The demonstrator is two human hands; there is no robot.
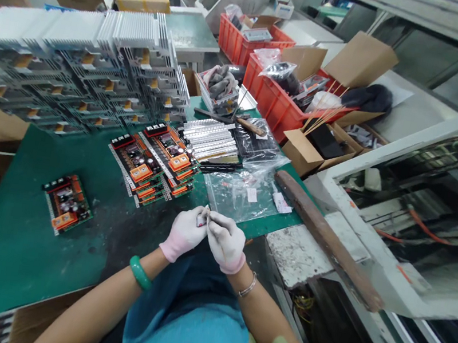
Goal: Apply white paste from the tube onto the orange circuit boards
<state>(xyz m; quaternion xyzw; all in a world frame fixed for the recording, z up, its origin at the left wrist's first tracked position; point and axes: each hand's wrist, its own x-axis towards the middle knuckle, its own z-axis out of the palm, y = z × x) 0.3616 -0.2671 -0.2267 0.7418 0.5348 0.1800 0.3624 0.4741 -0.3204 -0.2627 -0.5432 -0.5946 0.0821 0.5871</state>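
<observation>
My left hand (185, 232) and my right hand (227, 239), both in white gloves, meet fingertip to fingertip over the table's front edge. Their fingers are closed in a pinch. Between them shows a sliver of something small and whitish with a reddish spot, too hidden to name. Just beyond my hands lies a clear plastic bag (229, 197) with a white label. Stacked circuit boards (142, 172) with orange parts sit beyond my left hand, and a single circuit board (67, 204) rests apart on the left.
Finned metal heat sinks (76, 66) are piled high at the back left of the green table (34, 164). Silvery metal strips (212, 140) lie behind the boards. A long brown bar (326, 239) slants along the right. Red crates (275, 100) and a cardboard box (304, 153) stand beyond.
</observation>
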